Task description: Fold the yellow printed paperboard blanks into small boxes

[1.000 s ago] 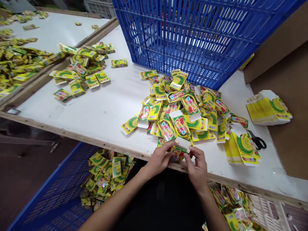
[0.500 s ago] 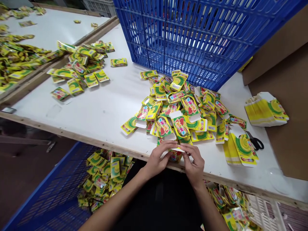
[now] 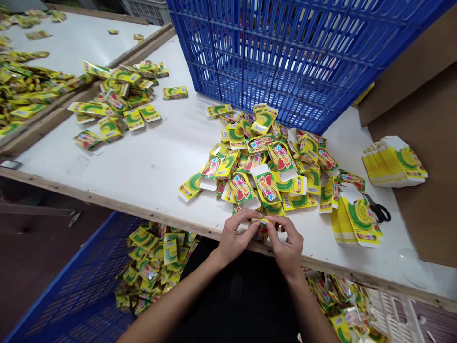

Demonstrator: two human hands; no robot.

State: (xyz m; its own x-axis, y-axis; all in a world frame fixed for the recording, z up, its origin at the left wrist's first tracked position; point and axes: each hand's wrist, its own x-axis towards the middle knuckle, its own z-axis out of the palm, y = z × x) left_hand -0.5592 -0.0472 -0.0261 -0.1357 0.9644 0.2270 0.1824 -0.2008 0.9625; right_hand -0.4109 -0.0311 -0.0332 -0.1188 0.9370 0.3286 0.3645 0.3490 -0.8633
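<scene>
Yellow-and-green box (image 3: pixel 263 232): we hold it between both hands, at the table's near edge; its lower part is mostly hidden by our fingers.
Left hand (image 3: pixel 235 236): we grasp the box's left side, fingers curled over its top, thumb in front.
Right hand (image 3: pixel 289 243): we grasp the right side the same way, thumb near the left one.
Wooden edge (image 3: pixel 117 205): it runs just under our hands and off to both sides.
Box pile (image 3: pixel 266 157): just beyond our hands we see many small printed boxes heaped at mixed angles, some with white flaps out.
Flat cartons (image 3: pixel 352 219): we see one stack right of our hands, and another stack (image 3: pixel 392 164) farther out beside brown cardboard (image 3: pixel 421 205).
Scissors (image 3: pixel 380 213): black handles show by the nearer stack; we cannot see the blades fully.
Upright blue crate (image 3: pixel 271 57): it stands beyond the pile.
Smaller cluster (image 3: pixel 117 100): we see it well to the left and beyond our hands, near a wooden strip (image 3: pixel 153 43).
Lower blue crate (image 3: pixel 67 271): below the table, left of our hands, it holds more boxes.
White crate (image 3: pixel 396 305): it sits below, to our right.
</scene>
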